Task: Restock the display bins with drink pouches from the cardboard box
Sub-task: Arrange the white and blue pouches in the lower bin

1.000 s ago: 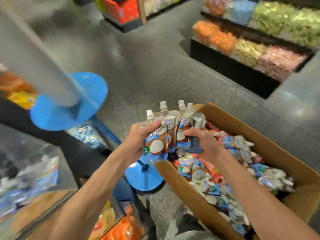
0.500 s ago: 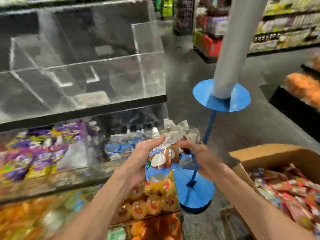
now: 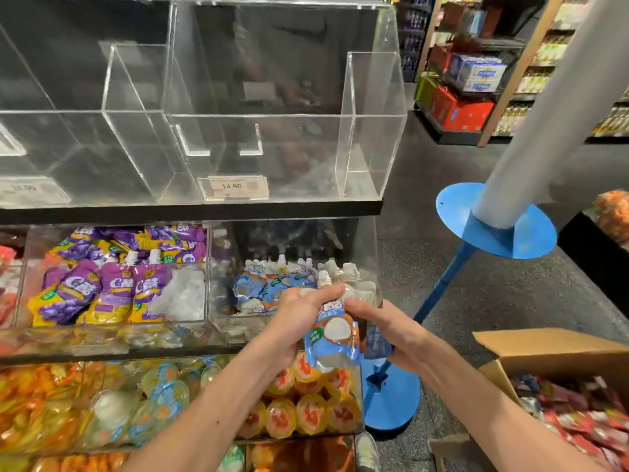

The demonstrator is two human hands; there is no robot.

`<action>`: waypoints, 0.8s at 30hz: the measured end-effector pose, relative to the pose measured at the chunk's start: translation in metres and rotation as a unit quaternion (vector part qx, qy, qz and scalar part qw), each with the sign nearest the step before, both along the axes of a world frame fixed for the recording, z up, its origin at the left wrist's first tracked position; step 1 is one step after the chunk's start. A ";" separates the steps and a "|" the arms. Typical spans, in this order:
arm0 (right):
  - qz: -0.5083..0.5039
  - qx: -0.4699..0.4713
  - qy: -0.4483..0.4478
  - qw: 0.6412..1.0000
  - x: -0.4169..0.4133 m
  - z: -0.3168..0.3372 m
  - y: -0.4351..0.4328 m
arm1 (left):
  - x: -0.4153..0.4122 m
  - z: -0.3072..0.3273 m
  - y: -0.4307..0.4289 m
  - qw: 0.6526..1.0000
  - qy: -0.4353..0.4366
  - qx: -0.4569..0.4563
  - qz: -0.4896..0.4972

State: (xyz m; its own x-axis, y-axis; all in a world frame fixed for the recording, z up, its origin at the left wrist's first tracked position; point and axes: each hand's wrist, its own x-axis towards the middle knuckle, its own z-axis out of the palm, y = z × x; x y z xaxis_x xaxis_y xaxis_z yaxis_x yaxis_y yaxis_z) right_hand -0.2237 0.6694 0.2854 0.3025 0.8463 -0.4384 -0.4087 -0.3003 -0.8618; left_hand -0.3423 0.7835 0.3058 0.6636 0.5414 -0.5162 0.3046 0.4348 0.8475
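At nine o'clock in the view, purple grape drink pouches (image 3: 98,291) fill a clear compartment on the middle shelf. Toward eleven o'clock, a price label (image 3: 233,187) reading 14.90 sits on the front of an upper acrylic bin (image 3: 371,131). Near the centre, the clear display bin (image 3: 371,247) beside the grape compartment holds blue-and-white coconut pouches (image 3: 265,287) in a loose heap.

The left hand (image 3: 299,318) is at that bin's five o'clock corner, fingers curled round the left side of a bundle of coconut drink pouches (image 3: 335,332). The bundle stands upright with its white caps topmost, above the jelly cups (image 3: 306,413) on the shelf below. I cannot tell whether it is over the bin's rim or just in front of it. The right hand (image 3: 384,332) clasps the same bundle from its three o'clock side.

At two o'clock of the hands, a grey pole (image 3: 551,114) rises slantwise from a blue stand (image 3: 497,233). At four o'clock in the view, the cardboard box (image 3: 558,349) lies open, with red packets (image 3: 585,413) inside.
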 end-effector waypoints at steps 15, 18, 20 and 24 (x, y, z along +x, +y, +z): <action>-0.105 -0.010 0.130 0.986 0.060 0.006 0.011 | 0.045 -0.016 0.059 0.961 -0.100 -0.230 0.119; -0.111 -0.003 0.129 0.985 0.070 0.006 0.007 | 0.059 -0.031 0.084 0.981 -0.046 -0.134 0.136; -0.112 0.007 0.113 0.987 0.074 0.007 0.006 | 0.070 -0.043 0.096 0.993 0.020 -0.031 0.111; -0.118 0.019 0.099 0.988 0.079 0.008 0.003 | 0.100 -0.071 0.116 0.973 0.149 0.176 0.012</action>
State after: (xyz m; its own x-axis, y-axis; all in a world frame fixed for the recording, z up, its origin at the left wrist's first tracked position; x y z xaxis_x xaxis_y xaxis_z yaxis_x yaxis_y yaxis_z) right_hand -0.1448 0.6729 0.2936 0.4048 0.7797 -0.4777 -0.6245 -0.1458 -0.7673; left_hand -0.2426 0.8990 0.2346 0.4980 0.7333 -0.4629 0.5530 0.1426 0.8209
